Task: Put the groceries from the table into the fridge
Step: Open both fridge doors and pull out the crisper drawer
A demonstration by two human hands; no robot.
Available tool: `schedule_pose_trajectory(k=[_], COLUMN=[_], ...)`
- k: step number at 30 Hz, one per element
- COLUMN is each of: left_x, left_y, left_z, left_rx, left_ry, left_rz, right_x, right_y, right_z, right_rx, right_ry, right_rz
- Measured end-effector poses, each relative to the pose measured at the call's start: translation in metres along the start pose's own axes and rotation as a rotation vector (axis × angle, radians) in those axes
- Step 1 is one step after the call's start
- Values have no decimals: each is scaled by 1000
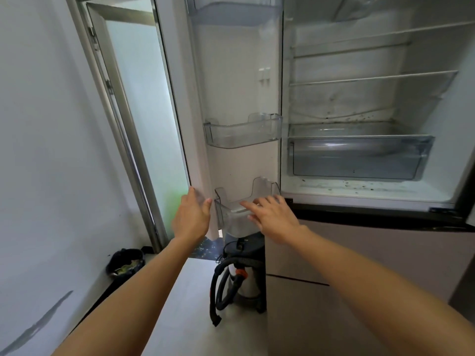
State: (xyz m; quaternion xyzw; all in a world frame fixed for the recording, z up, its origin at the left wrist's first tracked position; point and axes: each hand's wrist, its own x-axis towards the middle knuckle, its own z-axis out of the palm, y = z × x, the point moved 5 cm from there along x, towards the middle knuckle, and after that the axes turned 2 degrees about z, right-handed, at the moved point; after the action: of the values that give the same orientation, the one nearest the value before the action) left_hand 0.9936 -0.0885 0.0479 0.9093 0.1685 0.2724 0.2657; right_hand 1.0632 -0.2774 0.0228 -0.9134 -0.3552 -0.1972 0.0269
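The fridge (359, 191) stands open in front of me, its shelves and clear drawer (359, 158) holding nothing. Its door (231, 86) swings out to the left, with clear bins on the inside. My left hand (191, 217) rests with straight fingers on the door's lower outer edge. My right hand (272, 217) reaches with spread fingers to the lowest door bin (231, 214) and touches its rim. No groceries and no table are in view.
A vacuum cleaner with a black hose (236, 278) stands on the floor under the open door. A dark bin with rubbish (126, 263) sits by the left wall. A frosted glass door (144, 111) is behind the fridge door. Closed lower fridge drawers (359, 253) are at the right.
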Motion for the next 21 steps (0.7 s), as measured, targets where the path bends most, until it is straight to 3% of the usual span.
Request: schedule_pose_trajectory(k=[4,7,12,21], left_x=[-18,-27,-33,21], left_y=[38,90,194,292], left_z=[-21,-14,54,205], left_rx=[75,70,9,146], left_ry=[315,408,245,-64], left_rz=[171,414,632,516], right_x=[-16,-30,-56,-82], right_y=[38,96,212,383], right_z=[-10,-17,-35,-58], right_rx=[59,77,45,-58], right_ry=[110,121,80,14], right_rz=[42,115,288,497])
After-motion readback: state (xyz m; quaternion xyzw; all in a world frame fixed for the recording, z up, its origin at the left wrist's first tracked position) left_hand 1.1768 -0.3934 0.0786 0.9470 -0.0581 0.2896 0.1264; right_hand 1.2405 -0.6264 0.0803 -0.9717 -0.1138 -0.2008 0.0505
